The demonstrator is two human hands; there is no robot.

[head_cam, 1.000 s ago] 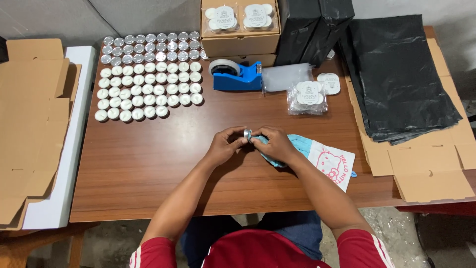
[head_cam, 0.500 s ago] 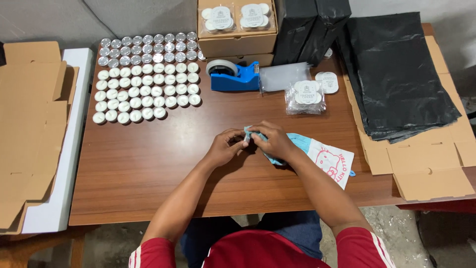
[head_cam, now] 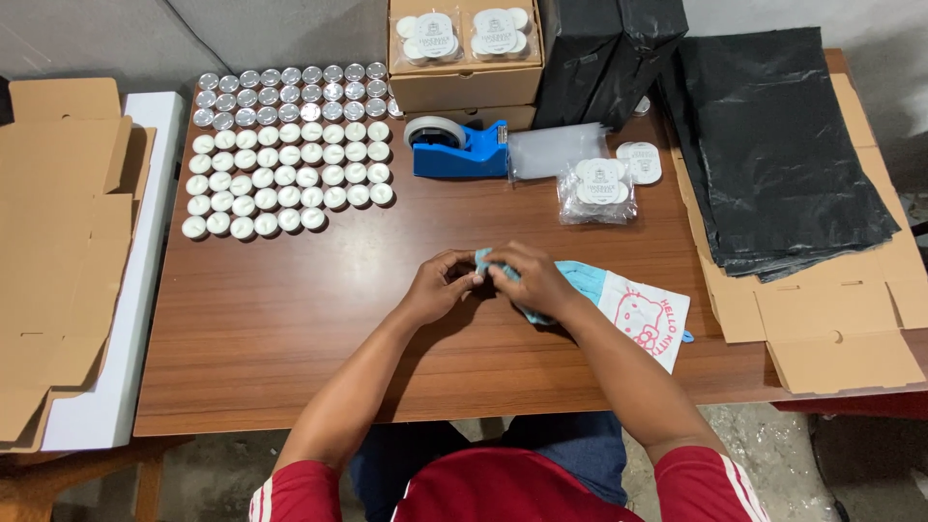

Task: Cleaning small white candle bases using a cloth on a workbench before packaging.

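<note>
My left hand (head_cam: 437, 285) and my right hand (head_cam: 531, 277) meet at the middle of the brown table (head_cam: 290, 329). Between their fingertips is a small tealight, now covered by the blue end of a cloth (head_cam: 628, 304) that my right hand presses around it. The cloth's white end, printed with a pink cartoon, trails to the right on the table. Several rows of tealights (head_cam: 290, 155), silver cups at the back and white tops in front, fill the table's far left.
A blue tape dispenser (head_cam: 459, 148) stands behind my hands, with clear packets of tealights (head_cam: 597, 188) to its right. A cardboard box (head_cam: 464, 58) holds more packets. Black plastic bags (head_cam: 773, 145) lie at right over flat cardboard (head_cam: 831, 338). More flat cardboard (head_cam: 58, 242) lies at left.
A second ago the tealight's silver cup showed between my fingertips; the blue cloth now wraps over it. My hands have barely shifted.
</note>
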